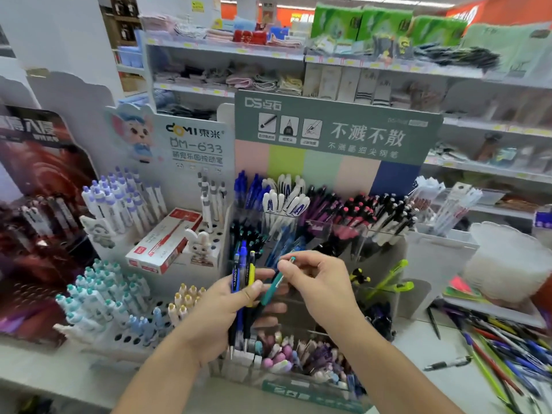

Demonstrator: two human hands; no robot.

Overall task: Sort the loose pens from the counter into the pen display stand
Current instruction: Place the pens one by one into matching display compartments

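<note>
Your left hand (pixel 236 306) curls round a bundle of pens (pixel 242 282), upright with clicker ends up. Your right hand (pixel 316 282) pinches the teal pen (pixel 273 286) near its top; it slants up to the right before the pen display stand (pixel 388 234). Light, stiff, slick: hold it mid-barrel. Loose pens (pixel 501 348) litter the counter (pixel 418 351) at right.
</note>
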